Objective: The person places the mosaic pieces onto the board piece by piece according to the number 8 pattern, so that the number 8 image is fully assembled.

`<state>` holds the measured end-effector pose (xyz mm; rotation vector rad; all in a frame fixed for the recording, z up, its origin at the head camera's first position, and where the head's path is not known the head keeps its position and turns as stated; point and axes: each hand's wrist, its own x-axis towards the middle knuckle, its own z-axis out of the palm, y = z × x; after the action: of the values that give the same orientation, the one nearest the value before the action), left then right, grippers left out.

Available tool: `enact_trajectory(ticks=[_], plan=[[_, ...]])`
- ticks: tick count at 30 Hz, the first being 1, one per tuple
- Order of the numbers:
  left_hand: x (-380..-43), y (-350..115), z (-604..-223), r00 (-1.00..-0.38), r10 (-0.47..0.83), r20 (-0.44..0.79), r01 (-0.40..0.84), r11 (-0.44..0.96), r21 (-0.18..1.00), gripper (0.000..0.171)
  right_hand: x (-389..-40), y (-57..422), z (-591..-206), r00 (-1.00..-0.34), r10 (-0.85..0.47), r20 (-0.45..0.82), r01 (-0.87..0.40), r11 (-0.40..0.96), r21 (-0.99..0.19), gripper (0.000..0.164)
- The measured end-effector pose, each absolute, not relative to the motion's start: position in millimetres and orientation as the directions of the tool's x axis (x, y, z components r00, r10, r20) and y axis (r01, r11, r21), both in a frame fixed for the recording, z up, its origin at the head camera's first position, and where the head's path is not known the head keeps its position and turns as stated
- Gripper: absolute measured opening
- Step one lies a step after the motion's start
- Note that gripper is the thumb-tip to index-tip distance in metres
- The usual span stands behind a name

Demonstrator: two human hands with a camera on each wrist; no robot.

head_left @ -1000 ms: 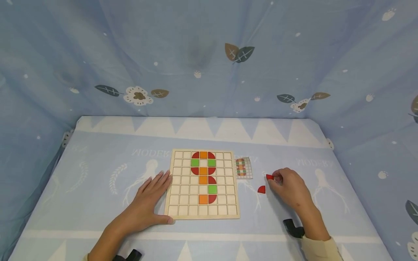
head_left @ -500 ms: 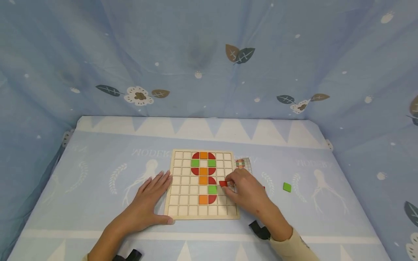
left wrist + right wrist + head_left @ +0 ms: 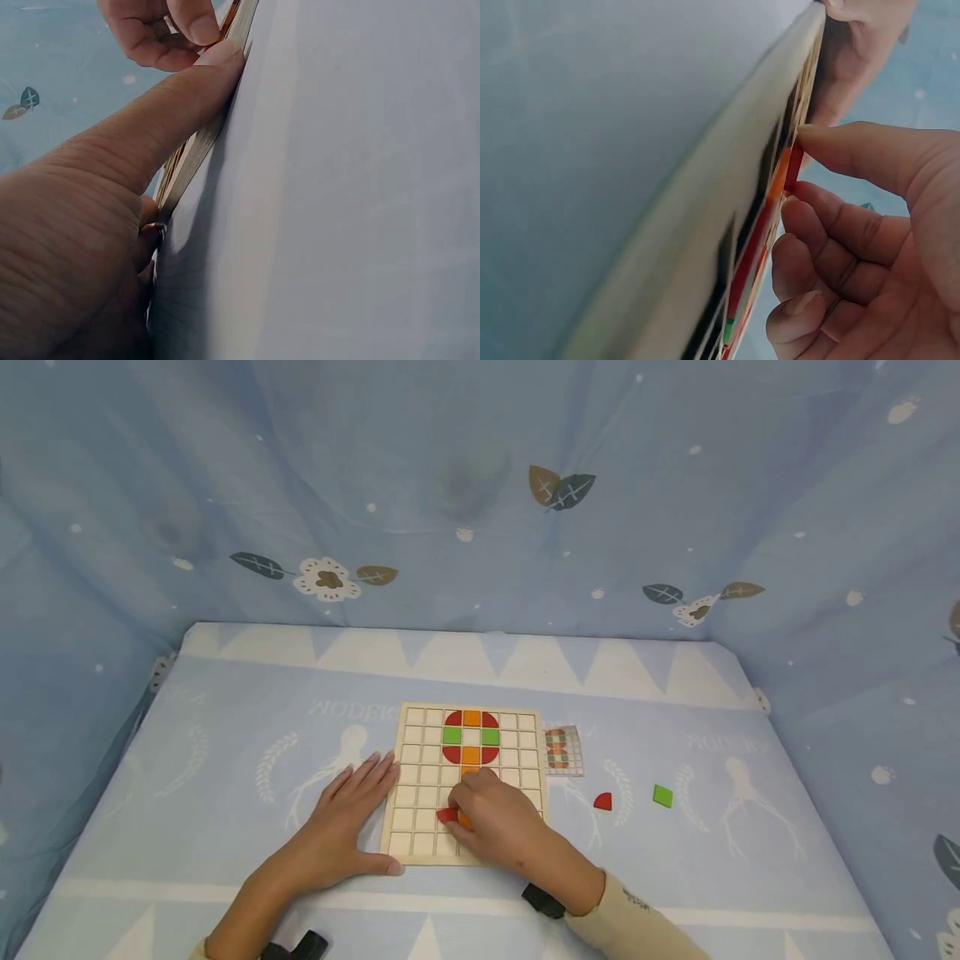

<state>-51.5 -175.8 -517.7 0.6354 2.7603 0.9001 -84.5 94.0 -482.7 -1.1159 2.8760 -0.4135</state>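
Note:
A wooden grid board (image 3: 412,843) lies on the table with red quarter-circle, orange square and green square tiles set in its cells. My right hand (image 3: 498,818) reaches over the board's lower half and pinches a red quarter-circle tile (image 3: 447,816) between thumb and index finger; in the right wrist view this red tile (image 3: 794,166) is at the board's surface. The hand hides several set tiles. My left hand (image 3: 333,839) rests with spread, straight fingers against the board's left side, its thumb (image 3: 172,105) at the front edge.
Right of the board lies a small pattern card (image 3: 564,752). Beyond it on the table are a loose red quarter-circle tile (image 3: 603,802) and a green tile (image 3: 662,796). A blue patterned curtain (image 3: 465,527) surrounds the table.
My right hand has carried the red tile left from beside the board to its lower middle, uncovering the green tile on the table. The left hand stays in place.

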Motion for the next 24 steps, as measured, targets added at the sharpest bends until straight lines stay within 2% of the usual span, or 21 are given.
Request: enact_trajectory(ticks=[16,24], plan=[[-51.8,-177.7,-520.1,-0.890,0.455,-0.012,0.360,0.720,0.593,0.130,-83.1,92.7,-485.2,-0.714,-0.691,0.115,-0.700,0.697,-0.154,0.026],[-52.8,-177.9,-521.8,-0.892,0.451,-0.020,0.356,0.729,0.584,0.130,-82.8,92.2,-484.2,-0.714,-0.691,0.112,-0.699,0.696,-0.163,0.025]])
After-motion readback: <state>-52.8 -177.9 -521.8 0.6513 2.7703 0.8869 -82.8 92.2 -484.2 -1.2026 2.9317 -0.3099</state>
